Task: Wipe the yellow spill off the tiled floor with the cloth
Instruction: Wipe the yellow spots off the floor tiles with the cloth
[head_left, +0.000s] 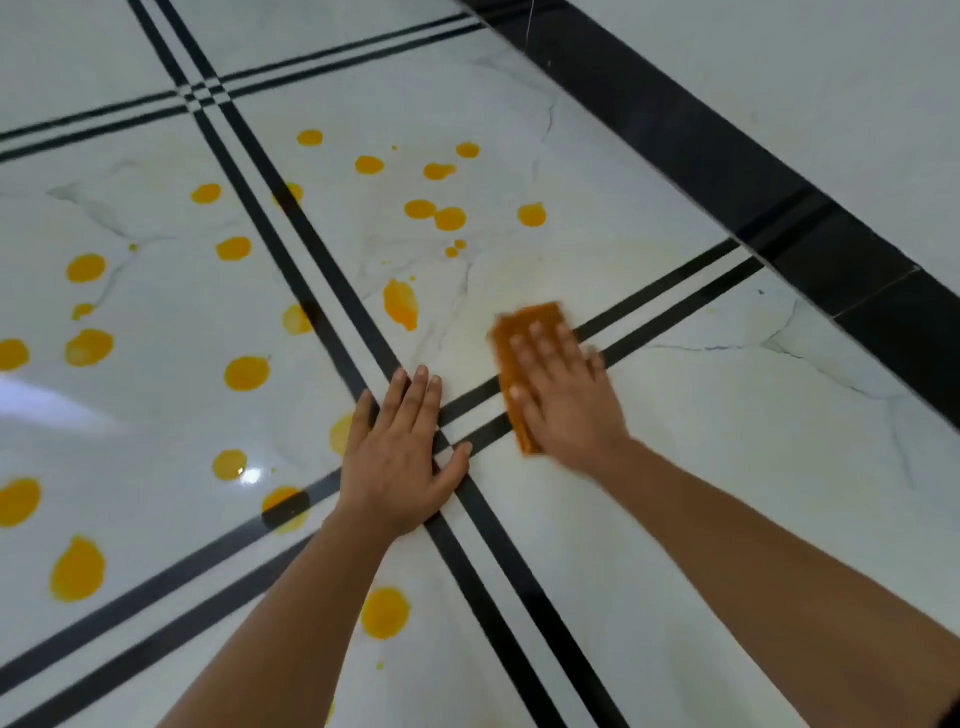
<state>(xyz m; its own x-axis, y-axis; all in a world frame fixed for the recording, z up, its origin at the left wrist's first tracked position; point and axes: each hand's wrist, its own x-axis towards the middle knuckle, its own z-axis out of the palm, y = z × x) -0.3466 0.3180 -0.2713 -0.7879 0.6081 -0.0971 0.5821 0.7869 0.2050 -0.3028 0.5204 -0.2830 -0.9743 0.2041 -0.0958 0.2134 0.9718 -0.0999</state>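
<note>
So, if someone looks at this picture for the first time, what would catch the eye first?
Most likely the bright yellow drops scattered over the white tiled floor, mainly at left and centre. Next, the right hand pressing an orange cloth flat where black double lines cross, with a faint yellowish smear just beyond it. The left hand rests flat on the floor beside it.

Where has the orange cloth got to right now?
The flat orange cloth lies right of centre in the head view, pressed to the white tiled floor under the right hand, across the pair of black stripes.
</note>
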